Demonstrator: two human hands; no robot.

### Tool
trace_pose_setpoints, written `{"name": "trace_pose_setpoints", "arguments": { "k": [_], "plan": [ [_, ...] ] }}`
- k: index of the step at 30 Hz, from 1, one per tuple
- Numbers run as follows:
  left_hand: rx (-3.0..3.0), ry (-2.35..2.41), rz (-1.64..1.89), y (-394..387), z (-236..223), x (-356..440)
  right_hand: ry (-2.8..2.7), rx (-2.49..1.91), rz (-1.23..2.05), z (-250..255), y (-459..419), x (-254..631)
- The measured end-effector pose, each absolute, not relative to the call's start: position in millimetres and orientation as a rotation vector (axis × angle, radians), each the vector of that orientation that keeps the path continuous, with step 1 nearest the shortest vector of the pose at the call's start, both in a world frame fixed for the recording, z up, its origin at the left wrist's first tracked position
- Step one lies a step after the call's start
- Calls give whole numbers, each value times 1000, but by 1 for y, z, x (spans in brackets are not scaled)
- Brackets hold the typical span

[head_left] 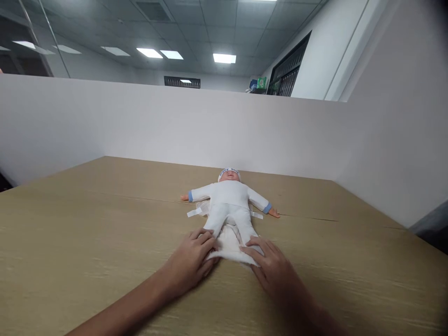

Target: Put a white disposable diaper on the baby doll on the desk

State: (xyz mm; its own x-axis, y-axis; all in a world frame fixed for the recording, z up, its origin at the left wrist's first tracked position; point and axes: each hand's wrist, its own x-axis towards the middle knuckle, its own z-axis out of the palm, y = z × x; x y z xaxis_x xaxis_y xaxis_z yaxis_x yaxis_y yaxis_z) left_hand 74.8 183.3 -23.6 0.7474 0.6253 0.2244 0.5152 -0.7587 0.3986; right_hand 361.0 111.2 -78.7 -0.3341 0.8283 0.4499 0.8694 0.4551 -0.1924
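A baby doll in a white suit with blue cuffs and a lettered headband lies on its back, arms spread, head away from me. Beneath its hips and legs an unfolded white diaper is spread, with a tape tab sticking out to each side. My left hand pinches the diaper's near left corner beside one doll leg. At the near right corner, my right hand grips the diaper with fingers over the end of the other leg. The doll's feet are hidden by my hands and the diaper.
The wood-coloured tabletop has a thin seam running across it behind the doll. A white partition rises at the table's far edge, and a white wall stands on the right. A dark grey object shows beyond the right edge.
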Motion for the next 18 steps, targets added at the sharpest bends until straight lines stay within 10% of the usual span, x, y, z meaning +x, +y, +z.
{"name": "trace_pose_setpoints", "arguments": {
  "k": [18],
  "plan": [
    [1594, 964, 857, 371, -10, 153, -1246, -1442, 923, -31, 303, 376]
  ]
}}
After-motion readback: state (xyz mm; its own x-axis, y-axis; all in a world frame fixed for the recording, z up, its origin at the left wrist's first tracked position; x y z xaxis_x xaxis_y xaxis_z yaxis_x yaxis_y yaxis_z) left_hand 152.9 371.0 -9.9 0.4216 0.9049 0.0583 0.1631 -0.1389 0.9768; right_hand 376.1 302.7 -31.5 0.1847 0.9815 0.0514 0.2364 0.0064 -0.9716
